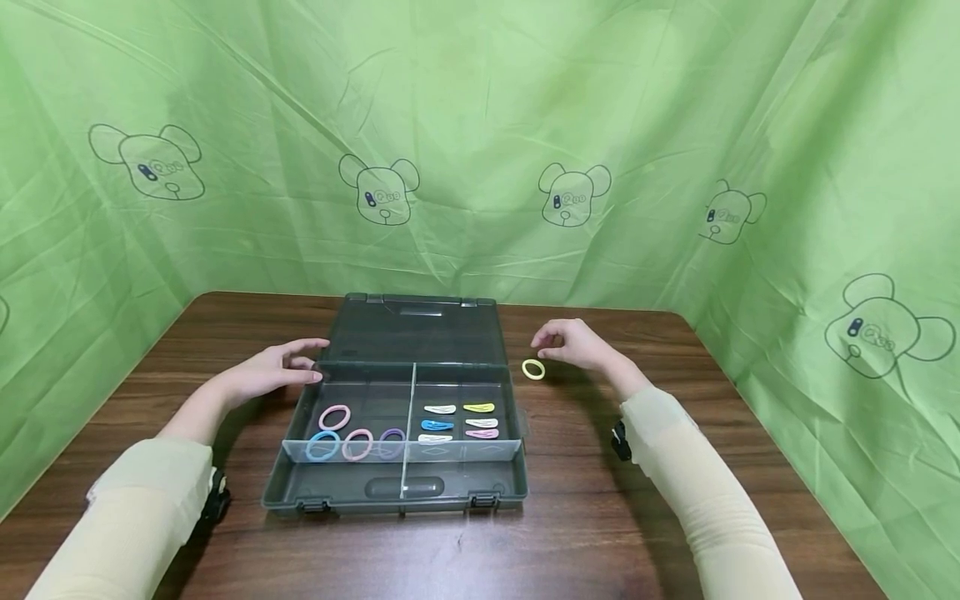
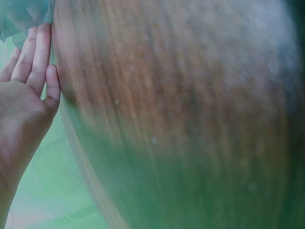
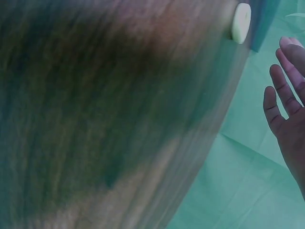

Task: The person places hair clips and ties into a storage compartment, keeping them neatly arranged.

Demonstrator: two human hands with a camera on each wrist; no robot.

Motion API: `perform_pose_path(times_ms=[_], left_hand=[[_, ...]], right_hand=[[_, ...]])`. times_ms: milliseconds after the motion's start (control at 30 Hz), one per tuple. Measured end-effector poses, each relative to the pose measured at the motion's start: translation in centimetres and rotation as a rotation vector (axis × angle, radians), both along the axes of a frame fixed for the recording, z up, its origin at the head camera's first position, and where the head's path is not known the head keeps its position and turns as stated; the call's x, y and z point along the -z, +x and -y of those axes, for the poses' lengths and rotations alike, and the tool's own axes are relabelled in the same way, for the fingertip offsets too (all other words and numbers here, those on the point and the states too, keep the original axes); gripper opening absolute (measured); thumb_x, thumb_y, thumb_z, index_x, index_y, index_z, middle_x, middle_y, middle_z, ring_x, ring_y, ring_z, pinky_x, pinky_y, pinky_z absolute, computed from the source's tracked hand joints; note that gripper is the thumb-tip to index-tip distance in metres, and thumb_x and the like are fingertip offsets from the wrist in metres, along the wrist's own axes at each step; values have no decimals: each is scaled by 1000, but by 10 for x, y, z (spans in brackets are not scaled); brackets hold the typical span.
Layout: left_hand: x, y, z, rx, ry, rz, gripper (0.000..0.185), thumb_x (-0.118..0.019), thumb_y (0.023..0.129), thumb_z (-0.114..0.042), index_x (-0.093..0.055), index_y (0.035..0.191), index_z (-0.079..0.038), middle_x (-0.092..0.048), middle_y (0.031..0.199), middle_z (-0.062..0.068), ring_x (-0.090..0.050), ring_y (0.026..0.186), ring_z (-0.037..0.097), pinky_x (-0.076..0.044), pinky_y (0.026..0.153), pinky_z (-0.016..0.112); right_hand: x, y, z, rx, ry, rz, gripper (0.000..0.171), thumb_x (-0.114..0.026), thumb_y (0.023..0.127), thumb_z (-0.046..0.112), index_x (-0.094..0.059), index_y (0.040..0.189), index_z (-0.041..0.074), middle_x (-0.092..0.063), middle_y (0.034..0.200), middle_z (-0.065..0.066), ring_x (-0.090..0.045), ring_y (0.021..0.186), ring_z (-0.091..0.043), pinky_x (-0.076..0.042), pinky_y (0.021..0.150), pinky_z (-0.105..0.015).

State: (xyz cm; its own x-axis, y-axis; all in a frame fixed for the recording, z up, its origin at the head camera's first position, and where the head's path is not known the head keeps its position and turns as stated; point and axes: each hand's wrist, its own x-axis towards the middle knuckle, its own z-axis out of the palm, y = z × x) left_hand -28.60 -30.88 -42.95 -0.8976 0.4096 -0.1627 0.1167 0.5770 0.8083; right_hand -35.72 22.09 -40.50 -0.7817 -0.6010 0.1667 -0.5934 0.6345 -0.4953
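Note:
A grey see-through divided box [image 1: 341,483] lies on the table with its lid [image 1: 420,340] folded back. My left hand [image 1: 266,371] is at the box's left side, fingertips at the edge by the hinge line; in the left wrist view its fingers stretch fairly straight toward the box corner. To the right of the box lies a yellow hair tie [image 1: 528,375]. Close above and beyond it hovers my right hand [image 1: 576,343], fingers loosely bent and apart from the tie in the right wrist view. Pink [image 1: 322,419], blue [image 1: 310,447] and purple hair ties [image 1: 381,444] lie in the left compartment.
Several snap hair clips, among them a yellow clip [image 1: 478,408] and a blue clip [image 1: 437,425], lie in rows in the right compartment. Clear dividers [image 1: 410,400] split the box. A green curtain [image 1: 480,250] surrounds the brown wooden table [image 1: 585,517] at the back and sides.

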Motion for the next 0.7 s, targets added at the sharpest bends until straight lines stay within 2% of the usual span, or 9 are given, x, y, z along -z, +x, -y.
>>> perform_pose_path(times_ms=[233,467,700], left_hand=[[1,0,0,5,8,2,69,-64,90,-34,-31,147,-14,-58,127,16,-49,120,28,-36,99,44],[0,0,0,8,8,-1,67,-63,91,-32,-30,147,-14,-57,128,17,-49,121,29,-35,100,48],[1,-1,0,5,19,9,70,-64,90,-34,-30,147,-14,-57,127,17,-48,121,30,-35,100,49]], right_hand=[[12,-3,2,-2,42,43,13,-72,80,4,-71,93,6,-70,89,0,-61,86,-15,-49,79,-36],[18,-7,5,-36,62,45,11,-72,78,-1,-71,88,4,-69,85,-4,-61,76,-14,-51,73,-35],[22,-8,10,-9,91,68,9,-73,78,2,-71,86,5,-69,81,-2,-60,72,-13,-48,68,-25]])
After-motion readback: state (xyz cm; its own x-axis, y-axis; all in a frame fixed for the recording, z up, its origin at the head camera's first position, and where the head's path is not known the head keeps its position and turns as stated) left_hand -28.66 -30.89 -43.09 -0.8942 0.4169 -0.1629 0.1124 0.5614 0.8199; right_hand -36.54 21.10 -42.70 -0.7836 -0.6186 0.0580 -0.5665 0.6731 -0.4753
